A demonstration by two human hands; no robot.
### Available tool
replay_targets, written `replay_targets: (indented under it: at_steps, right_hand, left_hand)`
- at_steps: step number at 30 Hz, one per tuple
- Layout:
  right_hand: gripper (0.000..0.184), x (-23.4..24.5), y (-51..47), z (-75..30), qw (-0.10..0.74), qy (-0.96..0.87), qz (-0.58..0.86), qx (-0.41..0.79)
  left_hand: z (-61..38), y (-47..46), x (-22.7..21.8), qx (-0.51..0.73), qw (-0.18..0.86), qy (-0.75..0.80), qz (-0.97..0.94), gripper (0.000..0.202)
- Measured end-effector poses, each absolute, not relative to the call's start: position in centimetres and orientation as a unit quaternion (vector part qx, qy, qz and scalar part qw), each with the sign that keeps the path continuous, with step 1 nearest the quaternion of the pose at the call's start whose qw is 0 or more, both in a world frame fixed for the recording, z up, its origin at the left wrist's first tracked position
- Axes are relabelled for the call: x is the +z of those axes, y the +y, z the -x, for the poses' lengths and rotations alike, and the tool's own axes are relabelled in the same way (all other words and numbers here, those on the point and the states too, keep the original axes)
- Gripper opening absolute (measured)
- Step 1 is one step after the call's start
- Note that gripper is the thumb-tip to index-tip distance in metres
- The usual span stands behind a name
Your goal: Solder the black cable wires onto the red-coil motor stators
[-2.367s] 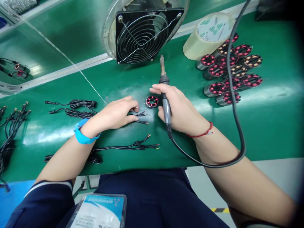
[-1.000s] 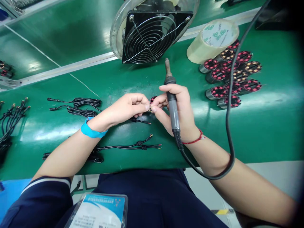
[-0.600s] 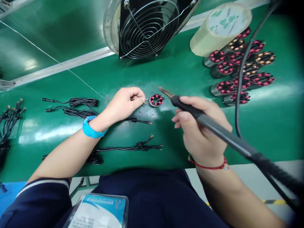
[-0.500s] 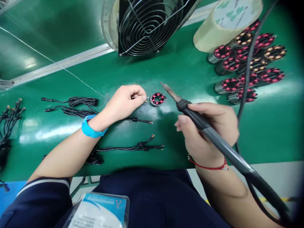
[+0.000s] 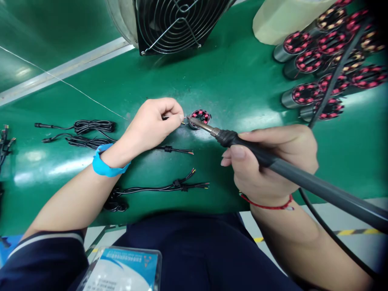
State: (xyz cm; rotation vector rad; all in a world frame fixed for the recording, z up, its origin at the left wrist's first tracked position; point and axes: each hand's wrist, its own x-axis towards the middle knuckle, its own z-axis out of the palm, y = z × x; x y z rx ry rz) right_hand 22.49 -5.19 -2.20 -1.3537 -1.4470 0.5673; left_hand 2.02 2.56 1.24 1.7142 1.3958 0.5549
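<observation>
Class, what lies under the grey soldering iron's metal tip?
A small round stator with red coils on the green bench; the soldering iron tip hides its near edge.

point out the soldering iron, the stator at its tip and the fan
soldering iron (image 5: 318, 185): head view, on the grey handle
stator (image 5: 201, 115): head view, on its red windings
fan (image 5: 178, 24): head view, on the wire grille
</observation>
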Motion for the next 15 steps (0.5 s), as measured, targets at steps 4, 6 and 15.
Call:
replay_targets:
  at_steps: [4,6,15]
  right_hand:
    - [0.022,-2.08,-5.20,-22.50,0.509,-0.600,0.569,0.240]
    - [0.021,-2.11,-5.19,-22.50,0.508,-0.602,0.566,0.242]
    - [0.023,-2.91,-4.86,-22.53,0.562,-0.605,0.518,0.222]
  left_hand:
    - [-2.05,2.54,1.16,0.223,0.420,0.557,-0.681,0.014]
    - [-2.06,2.51,1.14,0.223,0.421,0.558,-0.680,0.014]
    - [-2.20,2.49,1.37,0.223,0.425,0.556,-0.679,0.015]
